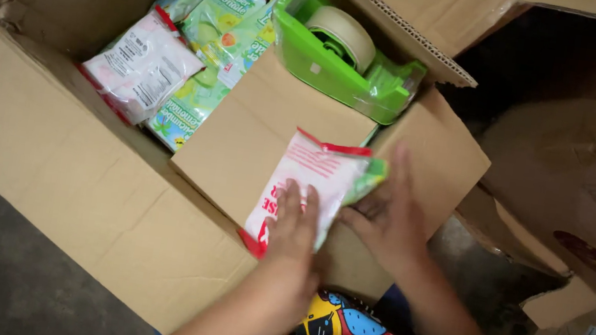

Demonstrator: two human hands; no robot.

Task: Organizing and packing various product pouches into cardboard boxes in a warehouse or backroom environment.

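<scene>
Open carton (78, 166) holds green and white packets (172, 62).

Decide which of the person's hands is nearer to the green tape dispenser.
Right. The right hand lies below the green tape dispenser, at the packet's right edge; the left hand rests lower, on the packet's bottom end.

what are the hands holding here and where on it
Both hold a red-and-white packet over a cardboard flap: left hand fingers on its lower end, right hand at its right edge.
</scene>
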